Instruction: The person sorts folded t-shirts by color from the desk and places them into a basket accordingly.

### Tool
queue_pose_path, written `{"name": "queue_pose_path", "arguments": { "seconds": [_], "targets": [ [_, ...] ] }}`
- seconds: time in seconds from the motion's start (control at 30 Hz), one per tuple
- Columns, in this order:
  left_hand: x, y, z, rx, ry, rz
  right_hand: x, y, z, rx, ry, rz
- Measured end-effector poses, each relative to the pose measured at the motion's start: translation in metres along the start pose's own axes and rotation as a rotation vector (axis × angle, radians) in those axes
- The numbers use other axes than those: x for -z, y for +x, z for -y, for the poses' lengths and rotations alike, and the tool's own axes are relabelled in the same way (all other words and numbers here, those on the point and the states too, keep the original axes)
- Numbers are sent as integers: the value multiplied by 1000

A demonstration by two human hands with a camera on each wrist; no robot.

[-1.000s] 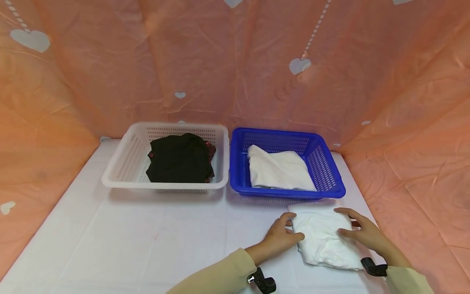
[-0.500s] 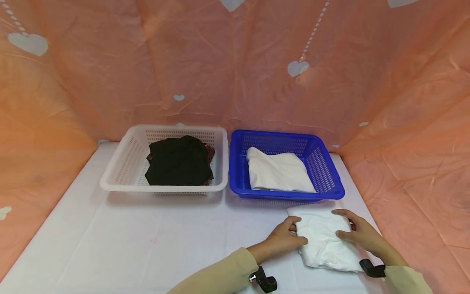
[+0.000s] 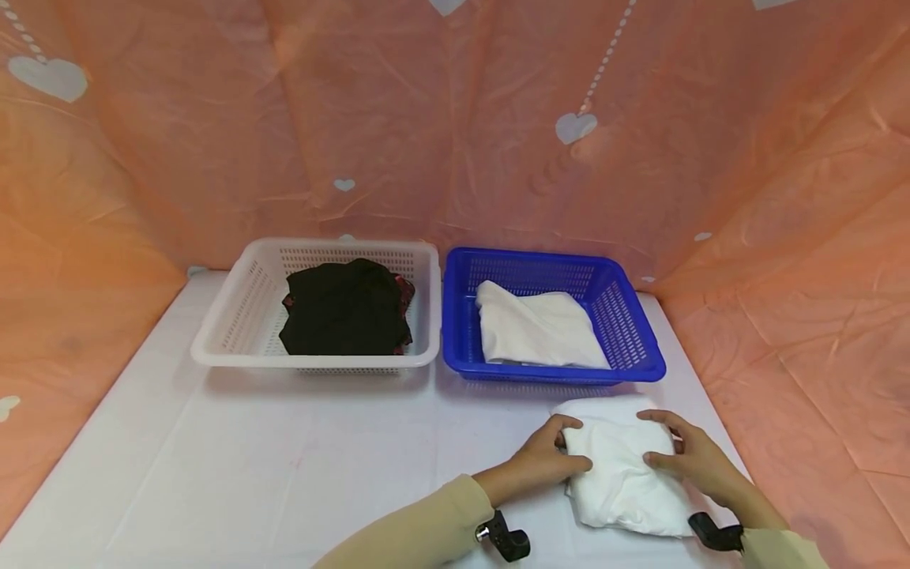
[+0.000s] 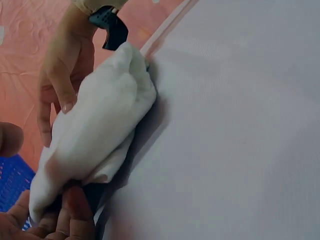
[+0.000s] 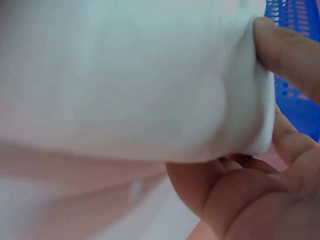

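Observation:
A folded white cloth (image 3: 618,490) lies in front of the blue basket, at the right of the head view. My left hand (image 3: 535,462) grips its left side; in the left wrist view several fingers (image 4: 77,210) reach beneath the cloth. From the opposite side my right hand (image 3: 704,462) holds it. Seen from the right wrist, one digit rests on the edge of the white cloth (image 5: 125,75) and other fingers (image 5: 200,185) are tucked below. Whether the cloth's underside still touches the table cannot be told.
The blue basket (image 3: 462,367) at the back holds another folded white cloth (image 3: 540,328). To its left stands a white basket (image 3: 320,361) with folded black clothing (image 3: 344,312) and red patterned fabric. An orange curtain (image 3: 455,158) encloses the white-covered table (image 3: 320,450) behind and at both sides.
My left hand has moved slightly right and taken hold of the cloth's left edge. The cloth has shifted a little toward me and looks puffier at its far edge. Both baskets stay put.

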State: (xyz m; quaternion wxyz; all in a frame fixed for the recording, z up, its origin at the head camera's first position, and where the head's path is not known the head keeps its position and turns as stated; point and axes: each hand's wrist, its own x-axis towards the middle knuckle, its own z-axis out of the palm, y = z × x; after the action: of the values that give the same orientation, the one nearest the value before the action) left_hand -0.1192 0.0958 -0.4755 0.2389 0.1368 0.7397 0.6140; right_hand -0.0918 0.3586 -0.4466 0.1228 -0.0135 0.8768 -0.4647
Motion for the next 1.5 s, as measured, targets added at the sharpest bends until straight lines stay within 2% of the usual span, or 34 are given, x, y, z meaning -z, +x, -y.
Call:
{"name": "queue_pose_path", "arguments": {
  "seconds": [0.17,0.4,0.5,0.67,0.87,1.03,1.17,1.3,1.43,1.5],
  "targets": [
    [11,-2,2,-63,6,8,-12,-8,8,20,11,-64],
    [27,-5,-4,-162,37,76,-28,-23,21,8,-28,-243],
    [35,-10,-9,-208,81,103,-36,-31,24,68,5,-310],
    [45,-18,-24,-306,127,110,-43,-39,35,238,126,-381],
    [56,-22,-46,-434,187,53,-39,-37,61,428,308,-404],
    [69,-21,-64,-527,211,5,-31,-26,84,530,359,-416],
    [81,-17,-77,-572,219,-47,-22,-13,103,588,321,-434],
    [94,-14,-92,-610,232,-131,-13,1,128,656,253,-463],
    [109,-10,-112,-672,239,-210,-10,14,155,713,138,-568],
    [117,-7,-123,-704,237,-243,-10,21,166,760,113,-633]
  ]
}}
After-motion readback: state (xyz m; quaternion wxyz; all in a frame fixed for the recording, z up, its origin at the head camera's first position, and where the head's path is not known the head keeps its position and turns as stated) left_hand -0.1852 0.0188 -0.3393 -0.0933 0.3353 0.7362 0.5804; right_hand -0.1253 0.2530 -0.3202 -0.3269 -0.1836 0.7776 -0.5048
